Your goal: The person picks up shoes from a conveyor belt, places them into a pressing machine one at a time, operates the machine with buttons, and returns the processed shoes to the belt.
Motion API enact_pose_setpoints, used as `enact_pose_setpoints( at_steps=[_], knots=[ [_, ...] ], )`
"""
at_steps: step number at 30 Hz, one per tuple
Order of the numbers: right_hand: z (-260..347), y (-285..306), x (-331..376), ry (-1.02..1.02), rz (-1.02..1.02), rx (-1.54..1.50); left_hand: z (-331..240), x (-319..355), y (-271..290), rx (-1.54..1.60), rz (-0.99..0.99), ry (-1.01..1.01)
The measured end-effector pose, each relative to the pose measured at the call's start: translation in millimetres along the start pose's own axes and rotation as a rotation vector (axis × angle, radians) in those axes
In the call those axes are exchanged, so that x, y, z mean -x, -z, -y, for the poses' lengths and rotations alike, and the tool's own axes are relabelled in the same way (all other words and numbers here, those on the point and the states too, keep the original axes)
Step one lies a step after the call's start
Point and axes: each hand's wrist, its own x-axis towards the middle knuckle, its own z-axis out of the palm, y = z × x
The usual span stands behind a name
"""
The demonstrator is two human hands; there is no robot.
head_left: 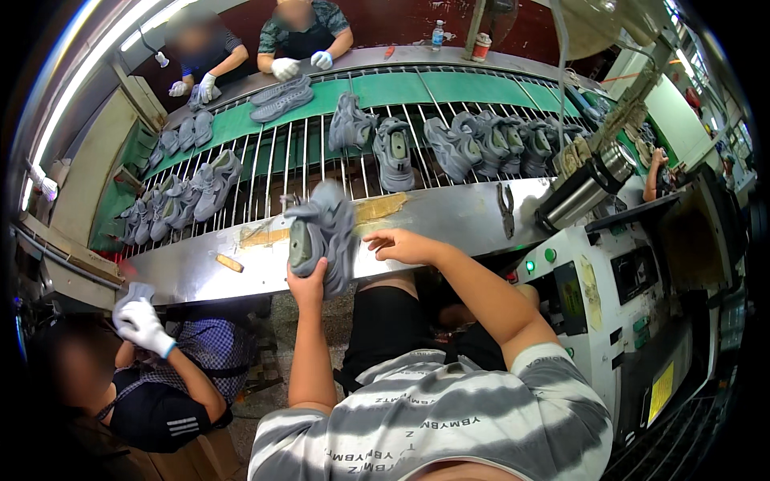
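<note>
My left hand [308,280] is closed around the heel end of a grey sneaker [330,232], held up over the near metal ledge [449,215]. The shoe's toe end points away from me and is smeared by motion. A greenish insert shows in its opening. Just to the right of the sneaker, my right hand [397,246] holds nothing; its fingers are apart and stretched toward the shoe without visibly touching it. Beyond the ledge, another grey sneaker [393,156] stands on the metal rods.
Grey sneakers fill the rack at left [212,188] and right [457,148]. Pliers [505,210] and a tan-handled tool [229,262] lie on the ledge. A steel thermos [589,184] stands near a control box [577,280]. Gloved co-workers sit opposite and at lower left, one holding a grey sole [132,297].
</note>
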Motion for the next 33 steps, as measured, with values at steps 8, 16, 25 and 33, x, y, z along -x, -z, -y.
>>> enact_pose_setpoints(
  at_steps=[8,16,25,33],
  knots=[
    [-116,51,-42,-0.191,-0.485,0.116,68,-54,-19,-0.166,-0.162,-0.199],
    [-154,94,-10,-0.119,-0.719,0.846,57,-189,-89,-0.432,-0.329,-0.260],
    [-161,101,-20,0.004,-0.784,0.809,89,-282,-113,-0.271,-0.164,-0.445],
    [-168,111,-17,0.017,-0.804,0.830,3,-348,-255,-0.184,0.062,-0.675]
  ],
)
